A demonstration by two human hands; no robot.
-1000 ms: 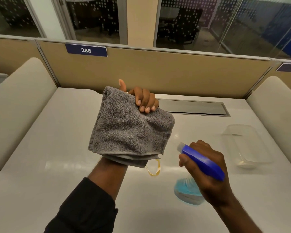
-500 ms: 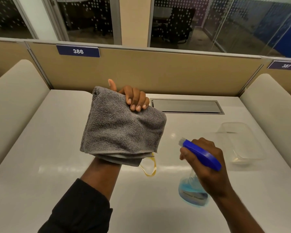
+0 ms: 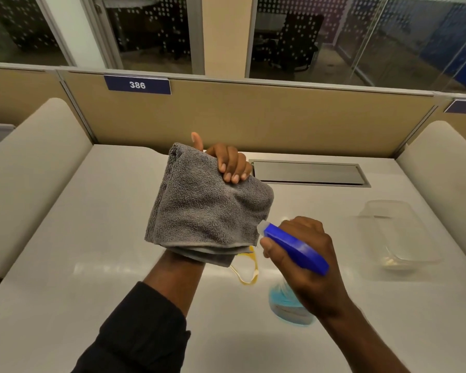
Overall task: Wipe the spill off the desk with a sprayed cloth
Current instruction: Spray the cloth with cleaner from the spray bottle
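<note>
My left hand is raised above the white desk and grips a folded grey cloth that drapes down over the palm and wrist. My right hand holds a spray bottle with a blue trigger head and pale blue liquid. Its nozzle points at the cloth's lower right corner, almost touching it. A yellow, ring-shaped spill lies on the desk just under the cloth; its upper part is hidden by the cloth.
A clear plastic container sits on the desk's right side. A grey cable hatch is set into the desk at the back. Tan partitions with padded side panels enclose the desk on three sides.
The spray nozzle has come closer to the cloth's lower right corner. My left hand still holds the cloth up in about the same pose.
</note>
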